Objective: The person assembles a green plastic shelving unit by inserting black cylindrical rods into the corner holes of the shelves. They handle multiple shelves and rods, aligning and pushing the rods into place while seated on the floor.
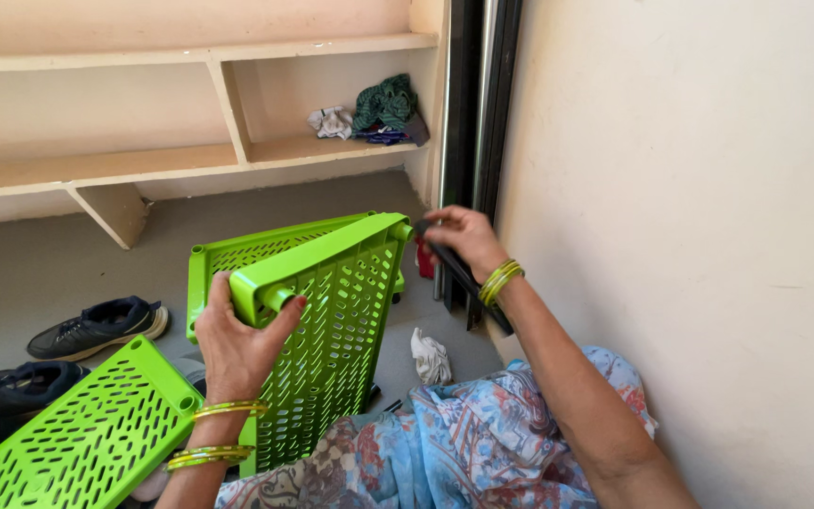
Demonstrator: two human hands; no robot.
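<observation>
Left hand (237,344): grip closed around the near corner of a green slotted panel (332,320), thumb hooked over its round corner socket, two bangles at the wrist.
Right hand (463,240): at the far top corner of the same panel, fingers curled and pinching a dark rod (463,278) that slants down past the wrist.
Panel in hand: stands tilted on edge on the grey floor (49,254), just in front of the person's lap in patterned cloth (482,443).
Second panel (256,250): leans right behind the held one, touching it; only its top and left rim show.
Third panel (87,429): lies left of the held one, its lower end cut off by the frame.
Wall shelf (332,146): beyond the panels, its right compartment holds a white rag (332,121) and bundled green and dark cloth (386,108); the left compartments show nothing.
Hard to make out: a small red thing (424,256) behind the held panel's far corner, mostly hidden.
Floor around the panel: dark shoes (96,325) to the left, a crumpled white cloth (431,356) to the right.
Room to move: open floor between panels and shelf; a plain wall (690,188) and dark door frame (478,104) close in on the right.
</observation>
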